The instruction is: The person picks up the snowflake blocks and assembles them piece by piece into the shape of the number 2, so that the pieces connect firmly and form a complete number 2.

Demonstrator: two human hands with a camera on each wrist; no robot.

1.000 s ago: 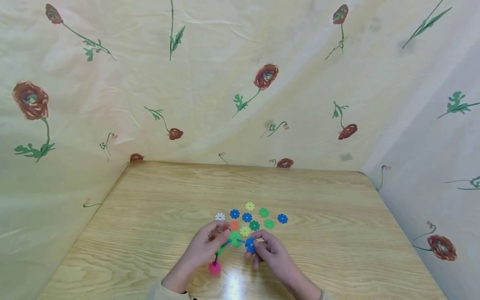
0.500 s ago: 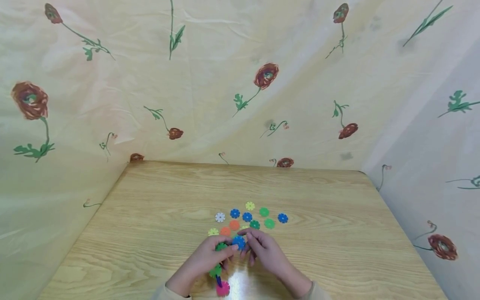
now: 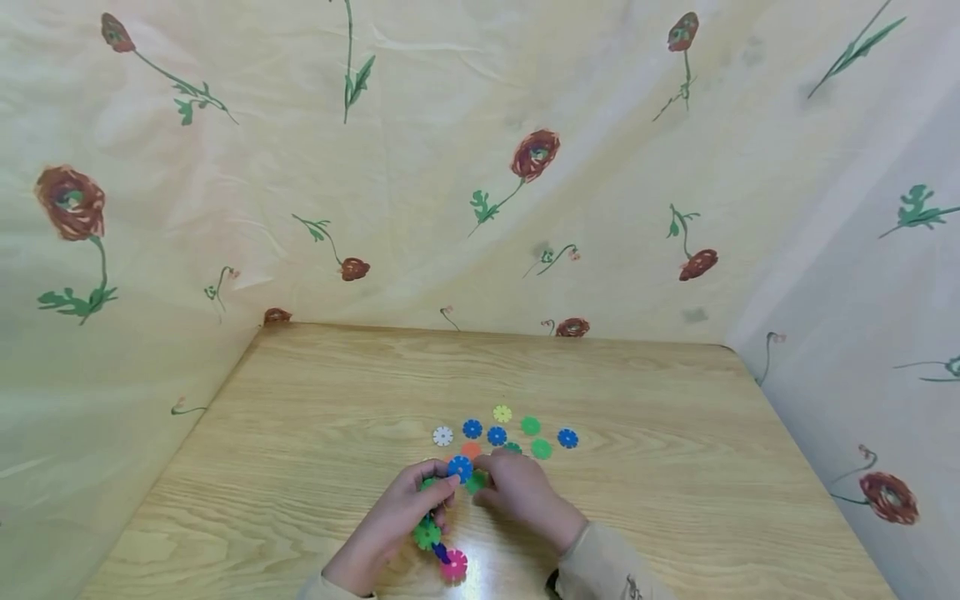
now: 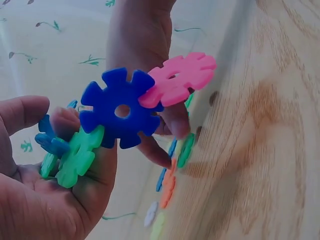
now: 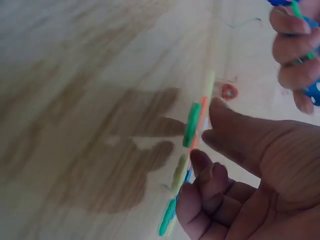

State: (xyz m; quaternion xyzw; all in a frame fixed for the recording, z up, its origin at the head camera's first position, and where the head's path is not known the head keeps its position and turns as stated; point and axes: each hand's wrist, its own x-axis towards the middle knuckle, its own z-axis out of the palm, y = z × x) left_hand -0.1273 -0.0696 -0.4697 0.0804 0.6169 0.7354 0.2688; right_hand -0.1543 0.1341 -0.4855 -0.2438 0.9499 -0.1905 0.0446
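Observation:
My left hand [image 3: 401,508] holds a chain of slotted, snowflake-shaped plastic interlocking discs. A blue disc [image 3: 460,469] stands at its top by the thumb. A green disc [image 3: 427,533] and a pink disc [image 3: 453,565] hang below the fingers. In the left wrist view a dark blue disc [image 4: 121,109] joins the pink one [image 4: 182,77] to a green one [image 4: 80,157]. My right hand [image 3: 525,492] is low over the table, thumb and fingers apart at a loose green disc [image 5: 191,125]. Whether they touch it is unclear.
Several loose discs lie beyond the hands, among them a white disc [image 3: 442,436], an orange disc [image 3: 470,450], a yellow disc [image 3: 502,413] and a blue disc [image 3: 567,438]. The wooden table [image 3: 675,467] meets a flower-printed cloth [image 3: 420,192] at its back and sides.
The right hand has left the blue disc and moved down to the loose green disc. That blue disc is now on the left hand's chain, which has swung lower in front of the person.

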